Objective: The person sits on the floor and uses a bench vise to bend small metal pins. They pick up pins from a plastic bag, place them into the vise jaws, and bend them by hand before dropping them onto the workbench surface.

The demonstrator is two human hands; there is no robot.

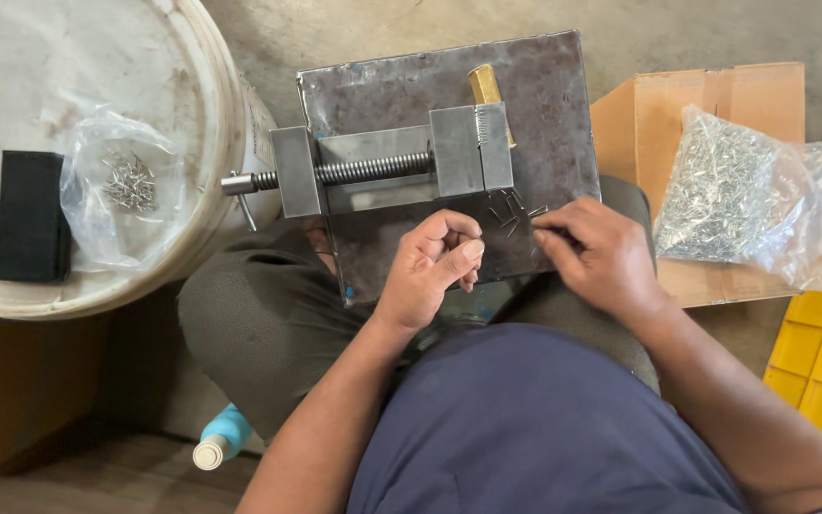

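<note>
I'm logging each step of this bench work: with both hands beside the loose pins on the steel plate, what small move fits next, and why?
Probably the right hand pinches up one of the small metal pins scattered on the steel plate. Its fingertips already touch the plate at the edge of that scatter, just below the small vise, while the left hand waits curled beside it.

Dull grey steel vise (392, 169) (threaded screw) on scuffed metal plate (554, 86).

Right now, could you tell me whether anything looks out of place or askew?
Little stands out. A few small pins lie scattered loose on the steel plate, between the vise and the right hand. A brass piece sits tilted behind the vise.
</note>
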